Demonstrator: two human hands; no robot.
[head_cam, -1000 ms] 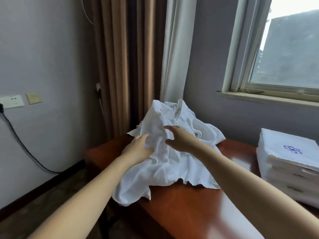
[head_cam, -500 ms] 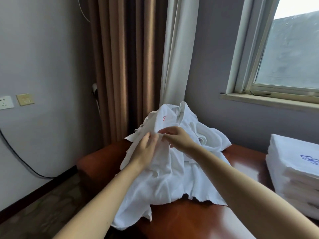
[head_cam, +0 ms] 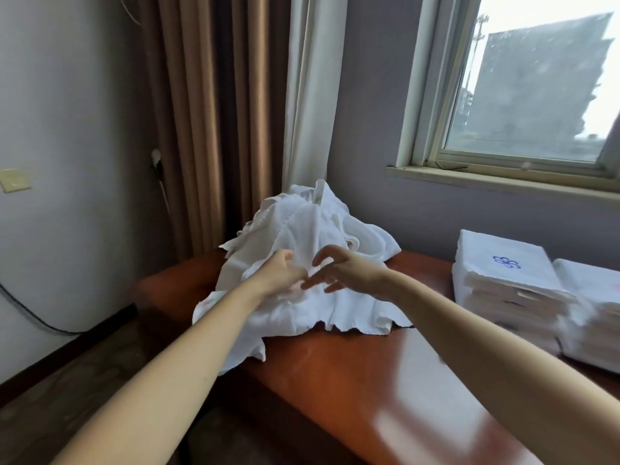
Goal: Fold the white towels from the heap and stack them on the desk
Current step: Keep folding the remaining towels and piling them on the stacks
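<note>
Both your hands have moved down from the upper part of the heap to its near front face. Your left hand now has its fingers curled into the cloth there. Your right hand has released its pinch; its fingers are spread, just beside the left hand. The red mark seen near the top half a second ago no longer shows. The view has swung right: a second stack of folded towels now appears at the right edge, just beside the first stack.

Heap left; perhaps two stacks right
</note>
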